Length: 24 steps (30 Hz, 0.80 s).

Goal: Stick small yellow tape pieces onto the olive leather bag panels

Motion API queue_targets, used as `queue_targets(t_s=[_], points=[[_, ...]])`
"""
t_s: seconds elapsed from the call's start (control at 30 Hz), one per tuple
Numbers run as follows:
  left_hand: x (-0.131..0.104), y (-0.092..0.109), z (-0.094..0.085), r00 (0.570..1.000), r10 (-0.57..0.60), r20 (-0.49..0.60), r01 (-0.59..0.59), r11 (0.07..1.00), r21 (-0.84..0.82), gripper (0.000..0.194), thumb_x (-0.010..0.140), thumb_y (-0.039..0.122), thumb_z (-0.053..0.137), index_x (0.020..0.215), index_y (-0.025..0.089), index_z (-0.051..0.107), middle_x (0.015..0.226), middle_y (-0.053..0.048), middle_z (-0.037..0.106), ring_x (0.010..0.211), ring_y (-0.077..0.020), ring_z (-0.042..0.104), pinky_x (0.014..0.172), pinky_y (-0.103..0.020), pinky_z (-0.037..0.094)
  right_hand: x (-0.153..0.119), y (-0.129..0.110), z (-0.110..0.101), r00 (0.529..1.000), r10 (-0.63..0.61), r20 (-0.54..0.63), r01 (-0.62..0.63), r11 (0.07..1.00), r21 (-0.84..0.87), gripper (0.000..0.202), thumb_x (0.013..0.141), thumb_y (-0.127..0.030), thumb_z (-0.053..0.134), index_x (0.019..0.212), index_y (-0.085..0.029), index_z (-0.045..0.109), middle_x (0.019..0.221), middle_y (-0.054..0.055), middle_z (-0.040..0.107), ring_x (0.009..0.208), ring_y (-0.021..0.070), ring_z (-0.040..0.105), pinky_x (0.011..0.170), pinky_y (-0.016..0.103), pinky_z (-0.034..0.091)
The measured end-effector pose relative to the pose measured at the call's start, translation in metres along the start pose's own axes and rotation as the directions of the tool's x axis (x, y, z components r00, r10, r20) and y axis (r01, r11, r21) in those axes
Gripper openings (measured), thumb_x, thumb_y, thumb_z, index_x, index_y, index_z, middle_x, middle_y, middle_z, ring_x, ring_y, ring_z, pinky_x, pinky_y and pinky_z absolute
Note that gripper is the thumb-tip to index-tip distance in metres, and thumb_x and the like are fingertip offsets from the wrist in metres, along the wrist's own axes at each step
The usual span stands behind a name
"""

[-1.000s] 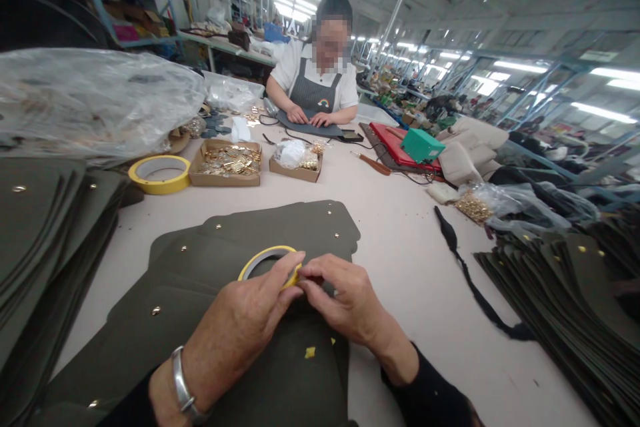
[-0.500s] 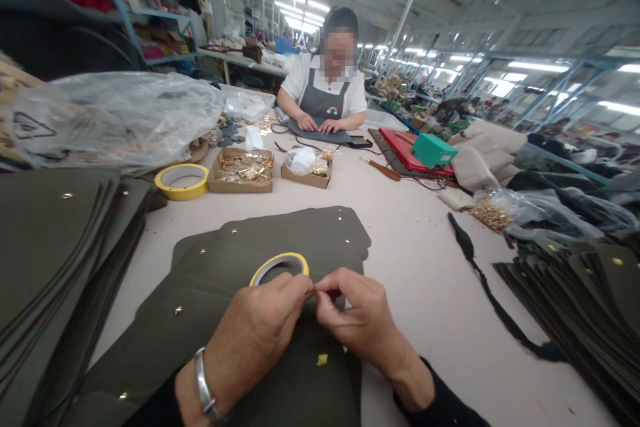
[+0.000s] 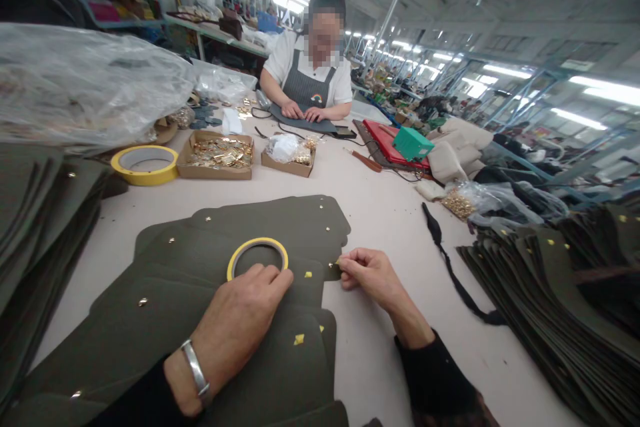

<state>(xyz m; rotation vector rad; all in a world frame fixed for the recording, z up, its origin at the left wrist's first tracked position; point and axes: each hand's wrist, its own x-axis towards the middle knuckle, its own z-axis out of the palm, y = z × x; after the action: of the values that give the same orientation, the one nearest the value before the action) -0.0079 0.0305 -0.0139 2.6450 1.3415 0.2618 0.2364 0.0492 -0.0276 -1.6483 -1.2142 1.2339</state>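
a narrow roll of yellow tape is held over the dark olive panels by the left hand, its grip clamped on the near side of the ring, fingertips hidden beneath. over to the right, a tiny scrap of yellow tape is pinched by the right hand, grip drawn together on it, right beside a gold stud at a panel's edge. the panels are fanned out, overlapping, across the pale surface, and two of them are marked by yellow tape squares. a thick roll of yellow tape is parked at the far left, just beside a cardboard tray filled with gold metal fittings. across the surface, a dark grey piece is touched by both hands of a co-worker in an apron.
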Motion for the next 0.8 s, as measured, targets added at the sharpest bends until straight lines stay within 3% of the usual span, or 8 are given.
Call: queue_targets(t_s=[0.1, 0.23, 0.43, 0.6, 0.7, 0.8], points=[[0.004, 0.002, -0.003, 0.995, -0.028, 0.098, 0.025, 0.999, 0.028, 0.023, 0.088, 0.006, 0.044, 0.094, 0.022, 0.059, 0.090, -0.003, 0.063, 0.082, -0.0201, 0.057, 0.067, -0.029, 0.047, 0.000, 0.008, 0.001, 0.999, -0.014, 0.031, 0.017, 0.995, -0.099, 0.018, 0.076, -0.031, 0.064, 0.072, -0.013, 0.063, 0.055, -0.002, 0.061, 0.045, 0.0087, 0.058, 0.046, 0.018, 0.047], [0.006, 0.004, -0.005, 0.990, -0.027, 0.140, 0.023, 0.999, 0.035, 0.024, 0.088, 0.006, 0.043, 0.095, 0.022, 0.060, 0.089, -0.003, 0.062, 0.082, -0.0205, 0.057, 0.067, -0.031, 0.047, 0.001, 0.005, 0.008, 0.995, -0.094, 0.045, 0.102, 0.963, -0.249, 0.012, 0.077, -0.023, 0.058, 0.071, -0.015, 0.064, 0.053, -0.003, 0.058, 0.043, 0.0086, 0.054, 0.043, 0.018, 0.042], [0.007, 0.004, -0.002, 0.986, -0.017, 0.168, 0.017, 1.000, 0.000, 0.022, 0.089, 0.007, 0.043, 0.094, 0.022, 0.059, 0.087, -0.003, 0.061, 0.081, -0.0208, 0.057, 0.068, -0.032, 0.047, 0.000, -0.004, 0.011, 0.961, -0.264, 0.085, 0.271, 0.835, -0.479, 0.015, 0.075, -0.013, 0.054, 0.069, -0.017, 0.066, 0.061, -0.001, 0.065, 0.052, 0.0102, 0.057, 0.051, 0.019, 0.041], [0.005, 0.007, 0.000, 0.986, 0.002, 0.167, 0.004, 0.999, -0.031, 0.023, 0.089, 0.007, 0.042, 0.093, 0.022, 0.059, 0.086, -0.003, 0.061, 0.080, -0.0212, 0.057, 0.069, -0.033, 0.047, 0.004, -0.006, 0.016, 0.943, -0.318, 0.095, 0.306, 0.722, -0.620, 0.016, 0.073, -0.009, 0.054, 0.066, -0.017, 0.067, 0.063, 0.000, 0.067, 0.058, 0.0122, 0.060, 0.057, 0.021, 0.040], [0.005, 0.008, 0.001, 0.986, 0.007, 0.164, 0.001, 0.999, -0.046, 0.024, 0.088, 0.006, 0.042, 0.092, 0.022, 0.060, 0.086, -0.003, 0.062, 0.080, -0.0212, 0.057, 0.069, -0.033, 0.046, 0.006, -0.008, 0.016, 0.961, -0.268, 0.071, 0.246, 0.707, -0.664, 0.015, 0.075, -0.013, 0.059, 0.086, -0.017, 0.068, 0.062, -0.001, 0.067, 0.059, 0.0141, 0.061, 0.058, 0.023, 0.042], [0.005, 0.008, 0.000, 0.987, 0.002, 0.164, 0.006, 0.999, -0.050, 0.024, 0.089, 0.006, 0.042, 0.091, 0.022, 0.060, 0.086, -0.003, 0.062, 0.079, -0.0207, 0.057, 0.069, -0.033, 0.046, 0.004, -0.005, 0.010, 0.960, -0.279, 0.019, 0.223, 0.723, -0.653, 0.034, 0.078, -0.020, 0.065, 0.111, -0.016, 0.060, 0.061, -0.003, 0.065, 0.057, 0.0151, 0.061, 0.058, 0.025, 0.044]])
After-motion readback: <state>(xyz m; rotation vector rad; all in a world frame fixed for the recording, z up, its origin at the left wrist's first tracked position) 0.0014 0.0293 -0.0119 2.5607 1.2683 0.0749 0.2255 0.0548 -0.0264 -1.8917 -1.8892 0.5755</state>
